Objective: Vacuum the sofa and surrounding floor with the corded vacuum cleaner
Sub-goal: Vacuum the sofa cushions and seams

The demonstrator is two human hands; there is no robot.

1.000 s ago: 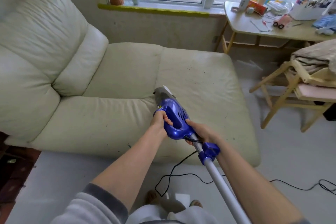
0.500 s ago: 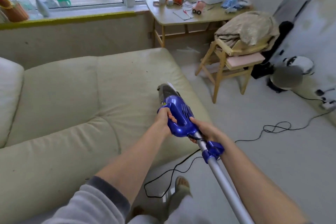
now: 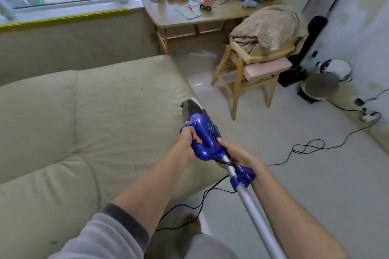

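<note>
Head view: left hand (image 3: 186,143), right hand (image 3: 233,154) grip vacuum (image 3: 205,132) over sofa (image 3: 117,111).

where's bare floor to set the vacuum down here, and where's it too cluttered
Bare floor lies right of the sofa, between the wooden chair and the looped cord. Crowded: the table is littered, the chair carries a blanket, and the cord also trails by the foot.
</note>
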